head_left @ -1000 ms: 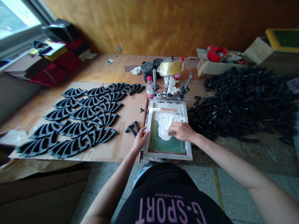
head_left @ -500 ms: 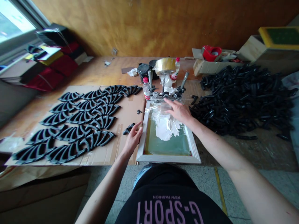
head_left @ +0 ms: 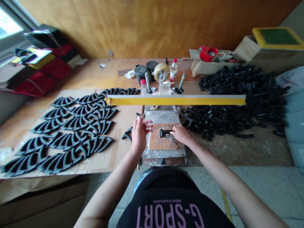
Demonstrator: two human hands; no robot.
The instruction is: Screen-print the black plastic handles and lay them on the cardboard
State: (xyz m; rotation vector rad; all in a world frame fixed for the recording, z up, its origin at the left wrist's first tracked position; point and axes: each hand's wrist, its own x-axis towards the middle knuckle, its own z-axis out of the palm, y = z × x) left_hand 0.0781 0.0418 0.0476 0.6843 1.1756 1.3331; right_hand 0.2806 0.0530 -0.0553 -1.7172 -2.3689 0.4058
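Note:
The printing screen frame (head_left: 175, 100) is raised and I see only its yellow edge, level across the view. Under it lies a metal base plate (head_left: 161, 117) with a brown board (head_left: 163, 142). A small black plastic part (head_left: 165, 132) sits on that board. My right hand (head_left: 180, 133) pinches the right end of this part. My left hand (head_left: 139, 133) hovers at the plate's left edge, fingers spread and holding nothing. Another black part (head_left: 126, 134) lies just left of my left hand on the cardboard.
Rows of black curved parts (head_left: 68, 126) cover a cardboard sheet (head_left: 123, 107) at left. A big heap of black parts (head_left: 239, 98) fills the right. Jars, a tape roll (head_left: 161, 72) and bottles (head_left: 174, 66) stand behind the press. Boxes (head_left: 209, 66) sit at the back right.
The screen with white ink swung up from flat to raised. My right hand left the screen and went down to the black part on the board; my left hand moved off the frame.

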